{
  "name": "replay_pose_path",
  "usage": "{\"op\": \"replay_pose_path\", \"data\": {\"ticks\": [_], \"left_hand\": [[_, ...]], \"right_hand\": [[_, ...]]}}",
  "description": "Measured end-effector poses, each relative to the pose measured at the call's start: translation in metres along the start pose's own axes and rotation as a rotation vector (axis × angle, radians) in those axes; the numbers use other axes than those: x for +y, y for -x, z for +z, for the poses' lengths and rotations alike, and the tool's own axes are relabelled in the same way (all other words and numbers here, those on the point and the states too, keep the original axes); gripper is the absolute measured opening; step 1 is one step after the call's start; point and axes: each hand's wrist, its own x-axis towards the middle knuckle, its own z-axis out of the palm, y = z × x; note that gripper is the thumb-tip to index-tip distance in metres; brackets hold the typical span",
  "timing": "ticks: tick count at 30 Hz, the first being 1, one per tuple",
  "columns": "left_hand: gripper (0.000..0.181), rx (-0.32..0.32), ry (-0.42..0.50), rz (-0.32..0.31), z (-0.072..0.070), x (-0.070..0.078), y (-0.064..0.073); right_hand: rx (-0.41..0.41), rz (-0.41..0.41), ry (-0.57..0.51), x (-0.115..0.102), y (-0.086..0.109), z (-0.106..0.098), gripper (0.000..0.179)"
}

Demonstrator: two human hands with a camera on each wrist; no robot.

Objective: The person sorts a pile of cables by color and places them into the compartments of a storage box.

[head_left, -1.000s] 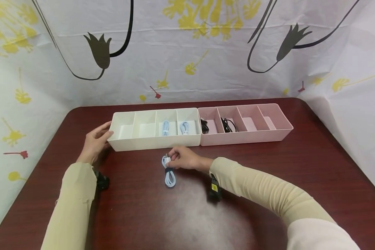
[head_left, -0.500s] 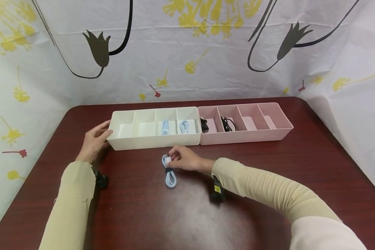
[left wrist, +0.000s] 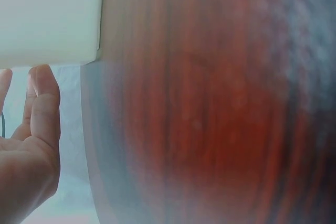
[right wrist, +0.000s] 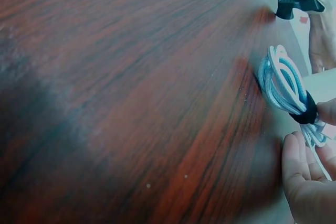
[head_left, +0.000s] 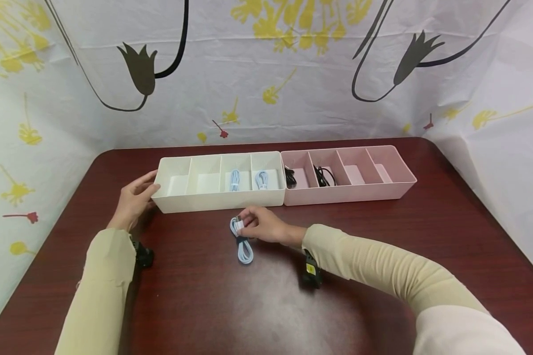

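A coiled light-blue USB cable (head_left: 245, 249), bound by a dark strap with a white plug at its top, is pinched between the thumb and fingers of my right hand (head_left: 266, 226). It is held just in front of the white divided box (head_left: 222, 201); the right wrist view shows the cable's loops (right wrist: 283, 80) and black strap (right wrist: 308, 109) up close. My left hand (head_left: 133, 199) touches the left end of that box, fingertips against its wall in the left wrist view. Two more light-blue cables (head_left: 235, 181) lie in separate compartments of the white box.
A pink divided box (head_left: 351, 193) stands end to end with the white one, on its right. Black cables (head_left: 324, 177) lie in its two left compartments. Both boxes sit toward the back of the dark red table (head_left: 195, 305), before a patterned cloth (head_left: 231, 59).
The lower loop of the cable in my right hand has swung slightly right and up. The left hand has stayed at the box's end.
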Motion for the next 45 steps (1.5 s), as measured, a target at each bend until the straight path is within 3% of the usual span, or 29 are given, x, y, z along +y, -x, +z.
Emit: {"op": "replay_pose_path", "data": {"ticks": [15,45], "left_hand": [[0.056,-0.006,-0.003,-0.003,-0.0004,0.0005,-0.0002],[0.054,0.009,-0.002,-0.011,0.0016,-0.001,0.0004]], "right_hand": [[0.017,0.021,-0.128,-0.001,0.0011,0.0015,0.036],[-0.012,0.041,-0.134,-0.0026,0.0054,-0.001,0.036]]}}
